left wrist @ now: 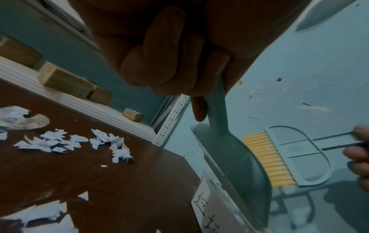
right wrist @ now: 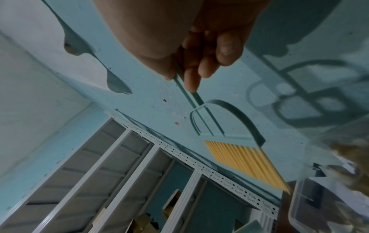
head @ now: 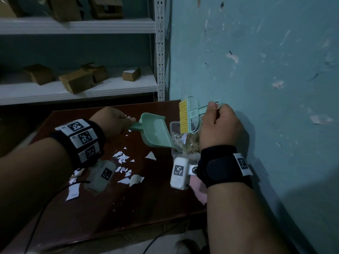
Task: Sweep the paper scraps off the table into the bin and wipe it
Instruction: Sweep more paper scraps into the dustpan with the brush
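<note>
From the head view, the left hand (head: 111, 121) grips the handle of a mint-green dustpan (head: 155, 131), fingers curled round it, and tips the pan's open mouth over a clear plastic bin (head: 185, 143) that stands at the right edge of the dark brown surface (head: 146, 198), against the teal wall (head: 275, 70). The right hand (head: 220, 125) clamps the thin handle of a small green brush (head: 190, 116) with yellow bristles, held above the bin just beside the dustpan's lip. The bin holds crumpled paper and brownish scraps. White paper scraps (head: 124, 162) lie scattered over the middle and left of the surface. Behind its far edge stands a white metal shelf (head: 78, 88) carrying cardboard boxes (head: 77, 81).

In the left wrist view, the fingers (left wrist: 159, 55) wrap the dustpan (left wrist: 229, 157) handle; the brush (left wrist: 283, 157) bristles sit close against the pan's inner side, and the bin (left wrist: 215, 205) below bears a handwritten label. Paper scraps (left wrist: 69, 141) lie toward the surface's far edge.

In the right wrist view, the right hand's fingers (right wrist: 199, 63) pinch the brush (right wrist: 229, 134) handle, bristles angled toward the bin (right wrist: 319, 205) rim.
</note>
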`<action>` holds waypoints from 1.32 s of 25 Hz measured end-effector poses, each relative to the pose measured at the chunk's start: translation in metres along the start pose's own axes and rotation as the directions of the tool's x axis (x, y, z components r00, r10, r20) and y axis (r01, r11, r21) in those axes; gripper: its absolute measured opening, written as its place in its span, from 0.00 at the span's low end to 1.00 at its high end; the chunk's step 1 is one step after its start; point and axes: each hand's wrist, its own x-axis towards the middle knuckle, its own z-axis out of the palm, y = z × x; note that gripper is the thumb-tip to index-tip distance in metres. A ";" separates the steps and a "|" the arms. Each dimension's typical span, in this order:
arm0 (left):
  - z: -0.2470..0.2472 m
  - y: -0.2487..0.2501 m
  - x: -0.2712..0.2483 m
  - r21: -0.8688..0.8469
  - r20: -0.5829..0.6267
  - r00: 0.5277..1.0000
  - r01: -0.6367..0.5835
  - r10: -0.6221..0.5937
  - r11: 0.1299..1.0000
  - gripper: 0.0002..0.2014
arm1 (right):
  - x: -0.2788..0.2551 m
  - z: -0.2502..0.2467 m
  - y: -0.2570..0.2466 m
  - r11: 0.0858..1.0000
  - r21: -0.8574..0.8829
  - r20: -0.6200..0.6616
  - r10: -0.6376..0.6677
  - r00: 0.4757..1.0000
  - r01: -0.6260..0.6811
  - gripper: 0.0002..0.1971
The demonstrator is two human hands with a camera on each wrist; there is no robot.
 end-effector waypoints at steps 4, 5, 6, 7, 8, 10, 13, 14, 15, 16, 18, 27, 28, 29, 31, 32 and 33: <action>-0.005 -0.015 -0.004 -0.060 -0.025 0.999 0.025 -0.026 0.998 0.23 | -0.003 0.007 -0.004 0.992 0.126 -0.015 -0.007 1.000 0.009 0.23; -0.009 -0.022 -0.006 -0.082 -0.036 0.999 0.034 -0.037 0.996 0.23 | -0.005 0.009 -0.005 0.987 0.162 0.000 0.012 1.000 -0.011 0.23; -0.013 -0.030 -0.008 -0.123 -0.046 0.998 0.044 -0.050 0.991 0.23 | -0.007 0.012 -0.006 0.982 0.184 0.024 0.029 0.999 -0.033 0.23; -0.018 -0.041 -0.010 -0.176 -0.053 0.996 0.056 -0.066 0.983 0.23 | -0.009 0.015 -0.007 0.982 0.184 0.054 0.040 0.998 -0.049 0.23; -0.022 -0.053 -0.013 -0.222 -0.059 0.994 0.073 -0.088 0.972 0.23 | -0.011 0.019 -0.008 0.984 0.169 0.082 0.041 0.996 -0.055 0.23; -0.032 -0.077 -0.020 -0.277 -0.075 0.989 0.103 -0.128 0.955 0.21 | -0.018 0.025 -0.014 0.989 0.141 0.127 0.024 0.992 -0.042 0.23; -0.045 -0.115 -0.035 -0.320 -0.085 0.977 0.160 -0.196 0.934 0.21 | -0.034 0.034 -0.029 0.989 0.144 0.188 -0.005 0.982 -0.022 0.22; -0.049 -0.128 -0.039 -0.340 -0.082 0.973 0.176 -0.215 0.924 0.22 | -0.040 0.037 -0.035 0.988 0.155 0.206 -0.010 0.979 -0.022 0.22; -0.052 -0.142 -0.044 -0.365 -0.083 0.969 0.186 -0.231 0.912 0.22 | -0.046 0.041 -0.041 0.985 0.169 0.219 -0.016 0.975 -0.022 0.22; -0.054 -0.154 -0.048 -0.392 -0.083 0.966 0.192 -0.243 0.900 0.22 | -0.052 0.045 -0.048 0.983 0.185 0.227 -0.019 0.974 -0.024 0.22; -0.059 -0.177 -0.056 -0.452 -0.091 0.958 0.203 -0.271 0.869 0.20 | -0.065 0.053 -0.061 0.973 0.229 0.255 -0.020 0.967 -0.040 0.22; -0.096 -0.291 -0.111 -0.757 -0.194 0.865 0.167 -0.462 0.632 0.19 | -0.149 0.117 -0.118 0.957 0.288 0.427 -0.107 0.898 -0.023 0.24; -0.097 -0.301 -0.114 -0.776 -0.190 0.859 0.165 -0.475 0.609 0.20 | -0.157 0.124 -0.122 0.960 0.278 0.447 -0.105 0.888 -0.027 0.24; -0.099 -0.308 -0.117 -0.792 -0.191 0.850 0.161 -0.491 0.588 0.20 | -0.165 0.131 -0.127 0.961 0.274 0.470 -0.098 0.877 -0.039 0.24; -0.105 -0.319 -0.117 -0.816 -0.217 0.818 0.147 -0.533 0.559 0.19 | -0.181 0.144 -0.138 0.957 0.273 0.532 -0.065 0.844 -0.099 0.24; -0.106 -0.323 -0.113 -0.826 -0.232 0.800 0.138 -0.553 0.546 0.19 | -0.187 0.149 -0.140 0.954 0.267 0.564 -0.039 0.825 -0.138 0.23; -0.107 -0.326 -0.110 -0.839 -0.245 0.777 0.130 -0.580 0.529 0.19 | -0.194 0.156 -0.143 0.949 0.255 0.605 -0.006 0.796 -0.186 0.23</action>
